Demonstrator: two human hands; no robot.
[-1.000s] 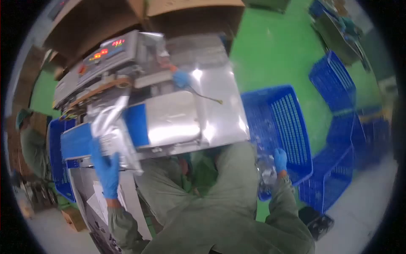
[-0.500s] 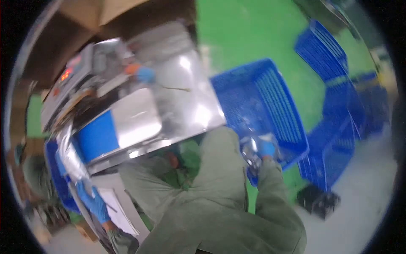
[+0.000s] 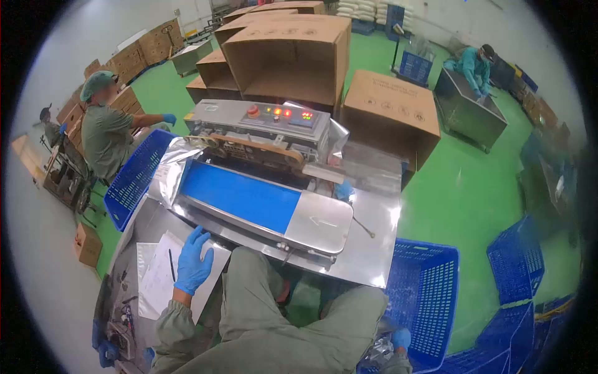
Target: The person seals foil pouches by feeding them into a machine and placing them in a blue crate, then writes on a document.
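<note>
Two blue-gloved hands were out in front of the sealing machine. The left hand lay flat on a sheet of paper just before the machine's left end, fingers spread apart and clamped on nothing. A pen lay on the same sheet, just beside those fingers. The right hand was low, well to the right of the machine, beside a blue crate and touching a crumple of silver foil. Whether its fingers closed on the foil could not be told. A foil pouch lay at the left end of the machine's blue belt. Beyond the machine's left end a co-worker sat by a second crate. Open cardboard boxes stood behind the machine.
</note>
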